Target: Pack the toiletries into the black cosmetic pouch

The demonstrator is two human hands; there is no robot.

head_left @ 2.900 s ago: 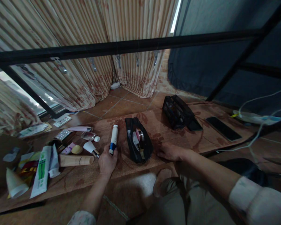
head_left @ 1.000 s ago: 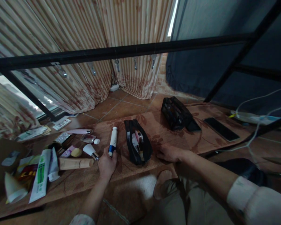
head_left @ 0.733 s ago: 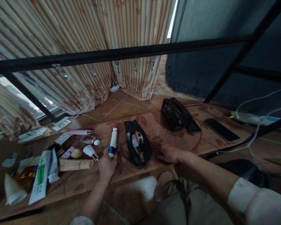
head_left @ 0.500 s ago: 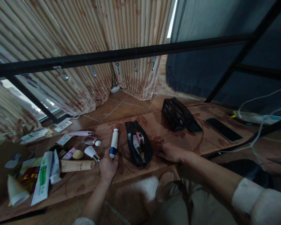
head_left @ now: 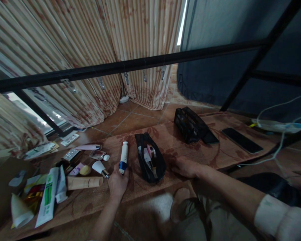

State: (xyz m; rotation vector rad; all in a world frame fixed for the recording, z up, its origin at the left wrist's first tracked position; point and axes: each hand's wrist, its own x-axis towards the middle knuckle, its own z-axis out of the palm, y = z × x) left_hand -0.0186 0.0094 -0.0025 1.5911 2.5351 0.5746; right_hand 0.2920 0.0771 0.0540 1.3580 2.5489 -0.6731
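My left hand (head_left: 118, 183) is closed around the blue lower end of a white and blue tube (head_left: 124, 156), whose white end points away from me. To the right of it, an unzipped black pouch (head_left: 158, 172) stands on the brown patterned cloth, with a pink round item (head_left: 150, 150) and other small cosmetics inside. My right hand (head_left: 187, 166) rests on the cloth just beside the pouch's right side, fingers lying down and partly in shadow, with nothing seen in them. Left of my left hand lie a white-headed makeup brush (head_left: 100, 168) and a beige tube (head_left: 85, 182).
Several cosmetics lie at left, among them a green and white tube (head_left: 48, 197) and a glittery case (head_left: 72, 155), near a cardboard box (head_left: 5, 187). A second black pouch (head_left: 190, 125) and a phone (head_left: 242, 140) lie at right. A black metal bar (head_left: 140, 63) crosses in front.
The view has shifted slightly, so everything sits a little lower and further right. Both hands keep nearly the same places; the tube remains in my left hand.
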